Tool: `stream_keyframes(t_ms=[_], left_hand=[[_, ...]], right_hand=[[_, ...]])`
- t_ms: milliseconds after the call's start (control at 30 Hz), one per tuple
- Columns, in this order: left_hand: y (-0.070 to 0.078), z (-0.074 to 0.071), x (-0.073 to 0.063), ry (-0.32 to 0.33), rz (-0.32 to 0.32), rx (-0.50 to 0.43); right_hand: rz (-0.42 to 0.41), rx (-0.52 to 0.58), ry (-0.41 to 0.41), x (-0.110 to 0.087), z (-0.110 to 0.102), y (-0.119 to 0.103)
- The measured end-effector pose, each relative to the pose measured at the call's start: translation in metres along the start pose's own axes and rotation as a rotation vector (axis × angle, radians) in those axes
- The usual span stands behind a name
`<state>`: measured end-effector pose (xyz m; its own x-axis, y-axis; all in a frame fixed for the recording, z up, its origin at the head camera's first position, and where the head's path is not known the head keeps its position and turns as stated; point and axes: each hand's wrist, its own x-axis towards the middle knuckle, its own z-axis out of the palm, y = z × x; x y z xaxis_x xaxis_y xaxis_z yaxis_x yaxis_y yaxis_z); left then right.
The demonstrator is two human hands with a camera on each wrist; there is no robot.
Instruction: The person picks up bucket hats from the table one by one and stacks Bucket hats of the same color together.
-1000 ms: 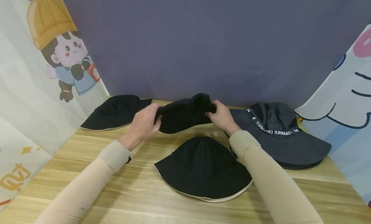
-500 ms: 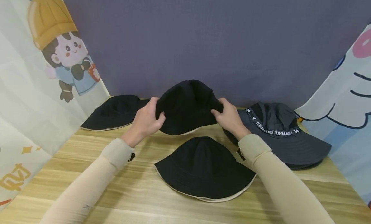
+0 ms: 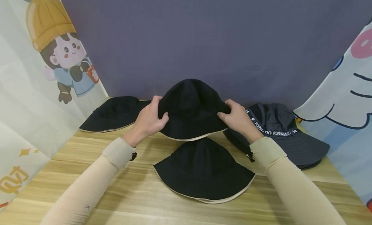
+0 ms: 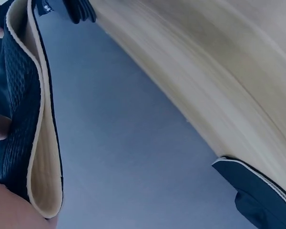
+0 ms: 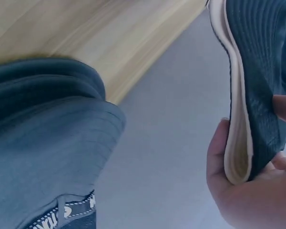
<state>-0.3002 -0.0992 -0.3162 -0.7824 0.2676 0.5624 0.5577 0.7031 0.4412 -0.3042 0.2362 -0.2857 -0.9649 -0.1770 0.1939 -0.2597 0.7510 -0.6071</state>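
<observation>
Both hands hold a black bucket hat (image 3: 191, 112) up in the air by its two sides, crown upward. My left hand (image 3: 149, 118) grips the left side of its brim, thumb in front. On the other side my right hand (image 3: 238, 118) pinches the brim between thumb and fingers. In the left wrist view the hat's brim (image 4: 24, 100) shows a cream lining, and the right wrist view shows the folded brim edge (image 5: 240, 119) in the hand. Just below and nearer stands a second black bucket hat (image 3: 204, 173) with a cream edge, on the wooden table (image 3: 130, 192).
Another black hat (image 3: 113, 113) lies at the back left of the table. At the right sit stacked dark grey hats (image 3: 293, 141) with a white-lettered band. A grey-purple panel (image 3: 203, 34) rises behind, with printed cloths (image 3: 23, 99) at the sides.
The held hat has come up and opened out from a flattened shape to a full rounded crown. The right hand has moved right, widening the gap between the hands.
</observation>
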Motion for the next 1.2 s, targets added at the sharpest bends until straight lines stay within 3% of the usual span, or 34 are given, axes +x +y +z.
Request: stream_keyframes(t_ms=[233, 500, 767, 1200], left_hand=[[0.007, -0.001, 0.004, -0.005, -0.036, 0.006], [0.011, 0.002, 0.008, -0.116, -0.097, -0.077], [0.016, 0.008, 0.010, -0.178, -0.091, -0.126], [0.031, 0.013, 0.006, -0.254, -0.073, -0.093]], right_hand=[[0.021, -0.026, -0.021, -0.006, -0.012, -0.003], [0.016, -0.036, -0.104, -0.016, -0.019, 0.006], [0.038, -0.034, -0.175, -0.022, -0.023, 0.017], [0.027, -0.055, -0.214, -0.041, -0.025, 0.028]])
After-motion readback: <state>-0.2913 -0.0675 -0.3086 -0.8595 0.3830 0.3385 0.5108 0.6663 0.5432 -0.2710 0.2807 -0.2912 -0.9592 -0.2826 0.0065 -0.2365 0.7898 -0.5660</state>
